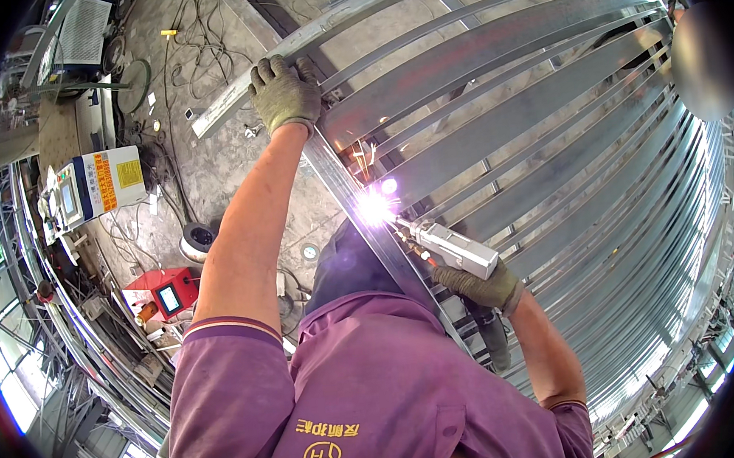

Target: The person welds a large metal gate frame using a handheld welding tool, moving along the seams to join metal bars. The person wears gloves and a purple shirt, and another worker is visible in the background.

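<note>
My right hand (483, 289), in a grey-green work glove, is wrapped round a silver handheld welding torch (460, 250). The torch's tip points at the frame's end rail (342, 180), where a bright white-violet arc (376, 204) glares and orange sparks rise. That glare hides the joint itself. My left hand (286, 94), gloved too, grips the frame's corner with its fingers bent over the long square rail (286, 52). From the end rail, flat grey metal slats (433, 80) run off to the right.
A red box with a screen (164, 296) stands at the left, below a white-and-blue control unit (96, 187). Nearby is a black wire spool (197, 239). Cables (201, 49) lie on the concrete floor. Another person (677, 7) is partly visible at the far right.
</note>
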Demonstrator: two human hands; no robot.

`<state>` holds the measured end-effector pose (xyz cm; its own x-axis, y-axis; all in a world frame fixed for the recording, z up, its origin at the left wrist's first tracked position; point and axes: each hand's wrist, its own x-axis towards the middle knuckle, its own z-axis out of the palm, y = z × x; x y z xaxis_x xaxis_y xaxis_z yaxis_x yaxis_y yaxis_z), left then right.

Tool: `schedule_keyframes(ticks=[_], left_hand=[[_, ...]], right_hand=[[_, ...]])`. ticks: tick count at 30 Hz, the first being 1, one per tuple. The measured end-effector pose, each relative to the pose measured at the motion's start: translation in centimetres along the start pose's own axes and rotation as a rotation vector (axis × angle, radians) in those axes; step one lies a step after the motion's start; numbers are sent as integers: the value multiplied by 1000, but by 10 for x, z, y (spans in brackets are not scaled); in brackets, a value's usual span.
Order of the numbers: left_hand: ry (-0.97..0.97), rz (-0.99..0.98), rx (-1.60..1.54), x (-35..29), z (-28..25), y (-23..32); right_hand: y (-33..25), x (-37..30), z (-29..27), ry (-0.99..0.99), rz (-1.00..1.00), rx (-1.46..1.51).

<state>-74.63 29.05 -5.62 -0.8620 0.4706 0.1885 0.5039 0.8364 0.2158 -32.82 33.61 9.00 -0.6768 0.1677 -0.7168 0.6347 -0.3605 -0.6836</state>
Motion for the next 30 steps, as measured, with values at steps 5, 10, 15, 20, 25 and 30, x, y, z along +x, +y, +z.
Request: schedule_keyframes(ticks=[5, 10, 15, 20, 25, 30], left_hand=[[-14, -8, -15, 0, 0, -1], [-4, -9, -20, 0, -5, 5], [4, 2, -16, -1, -1, 2], [18, 6, 3, 1, 2, -3], [-149, -17, -64, 10, 19, -32], [-237, 262, 339, 5, -21, -5]], right_hand=[[13, -2, -4, 14, 26, -54], [30, 0, -10, 26, 20, -111], [29, -3, -8, 20, 5, -66], [29, -1, -4, 31, -58, -76], [26, -3, 2, -88, -41, -311], [60, 2, -8, -19, -15, -264]])
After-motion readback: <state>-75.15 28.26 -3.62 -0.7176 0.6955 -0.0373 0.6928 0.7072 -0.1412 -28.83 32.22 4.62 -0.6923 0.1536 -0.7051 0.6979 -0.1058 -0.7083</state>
